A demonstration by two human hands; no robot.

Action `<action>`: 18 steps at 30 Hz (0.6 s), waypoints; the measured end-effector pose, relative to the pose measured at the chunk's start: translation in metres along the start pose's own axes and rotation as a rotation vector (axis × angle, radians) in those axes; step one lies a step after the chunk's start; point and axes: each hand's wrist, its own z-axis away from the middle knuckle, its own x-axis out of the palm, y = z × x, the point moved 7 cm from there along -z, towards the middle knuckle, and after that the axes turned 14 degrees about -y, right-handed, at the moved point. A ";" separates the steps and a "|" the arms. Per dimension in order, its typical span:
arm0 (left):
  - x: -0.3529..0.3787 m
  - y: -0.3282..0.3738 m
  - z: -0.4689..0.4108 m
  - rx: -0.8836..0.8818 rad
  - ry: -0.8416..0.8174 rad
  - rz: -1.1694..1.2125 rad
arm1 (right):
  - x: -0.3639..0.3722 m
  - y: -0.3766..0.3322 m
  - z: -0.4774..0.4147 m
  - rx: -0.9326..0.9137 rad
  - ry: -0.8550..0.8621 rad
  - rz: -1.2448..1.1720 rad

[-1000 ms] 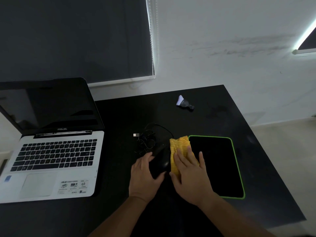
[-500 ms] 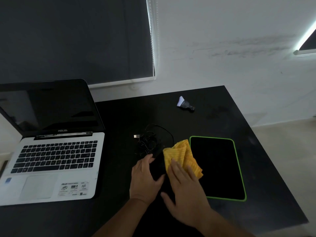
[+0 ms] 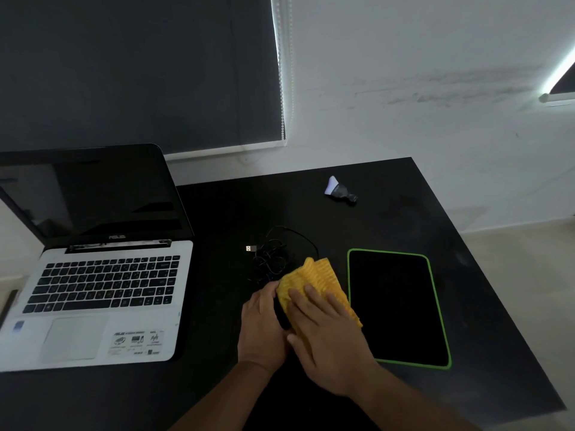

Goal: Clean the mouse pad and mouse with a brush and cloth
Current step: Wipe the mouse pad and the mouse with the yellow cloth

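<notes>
My right hand [image 3: 326, 340] presses a yellow ribbed cloth [image 3: 314, 279] down over the black mouse [image 3: 281, 318], of which only a dark sliver shows between my hands. Cupped around the mouse's left side is my left hand [image 3: 261, 331]. The mouse's tangled black cable [image 3: 273, 256] with its USB plug lies just behind. To the right lies the black mouse pad [image 3: 395, 306] with a green border, bare. A small brush [image 3: 339, 189] with white bristles and a dark handle rests far back on the table.
An open white laptop [image 3: 96, 290] with a dark screen fills the left of the black table [image 3: 435, 197]. The table's right edge runs diagonally just past the mouse pad, with pale floor beyond. A white wall and a dark window blind stand behind.
My right hand has slid the cloth leftward from the mouse pad's edge onto the top of the mouse, now covering it. My left hand has stayed on the mouse's side.
</notes>
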 end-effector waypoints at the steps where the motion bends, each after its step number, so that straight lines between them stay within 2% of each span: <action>1: 0.000 0.000 0.000 -0.002 -0.002 0.000 | -0.005 0.007 -0.006 0.026 0.013 0.013; 4: 0.001 0.000 -0.001 -0.025 -0.008 -0.010 | -0.015 0.026 -0.022 0.151 0.043 -0.030; 6: 0.001 0.000 0.000 -0.036 -0.017 -0.012 | -0.015 0.023 -0.025 0.168 0.049 -0.053; 10: 0.004 -0.004 0.000 -0.021 -0.024 -0.077 | -0.005 -0.010 -0.012 -0.066 -0.012 -0.025; 12: 0.005 -0.005 0.000 -0.007 -0.022 -0.099 | -0.005 -0.011 -0.012 -0.114 -0.021 0.003; 16: 0.000 0.002 -0.001 -0.015 -0.005 -0.010 | -0.020 0.021 -0.031 0.073 0.052 0.014; 18: -0.001 0.004 0.000 -0.003 0.006 -0.010 | -0.021 0.026 -0.037 0.105 0.060 -0.010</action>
